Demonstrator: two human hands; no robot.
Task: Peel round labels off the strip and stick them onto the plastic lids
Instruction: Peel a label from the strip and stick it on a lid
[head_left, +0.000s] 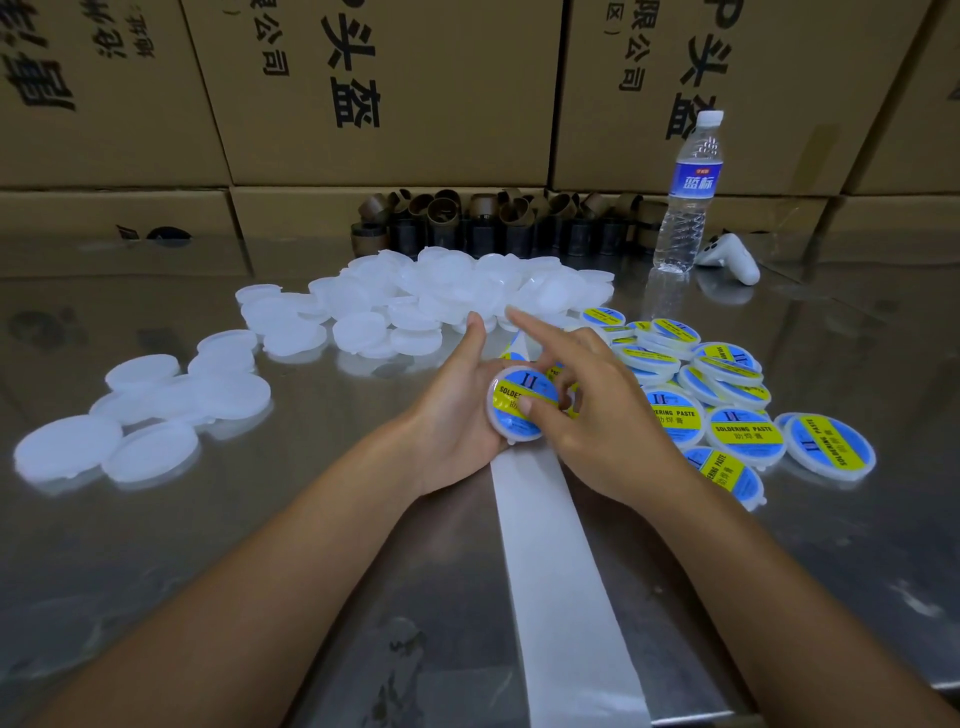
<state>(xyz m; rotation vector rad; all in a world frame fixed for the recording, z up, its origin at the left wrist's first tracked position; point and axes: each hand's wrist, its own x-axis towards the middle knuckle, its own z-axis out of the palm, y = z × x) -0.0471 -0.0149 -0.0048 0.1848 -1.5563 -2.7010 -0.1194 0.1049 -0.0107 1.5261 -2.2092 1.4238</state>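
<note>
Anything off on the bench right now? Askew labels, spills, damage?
Nothing spilled or damaged. The label sits centred on the lid held by the left hand, with the right hand pressing its thumb on it. Labelled lids lie in a loose overlapping heap. Only stray item: a white controller beside the upright water bottle.

Left lie bare lids (441, 291), right labelled lids (743, 431), strip (550, 545) between them, bottle (685, 208) behind.
</note>
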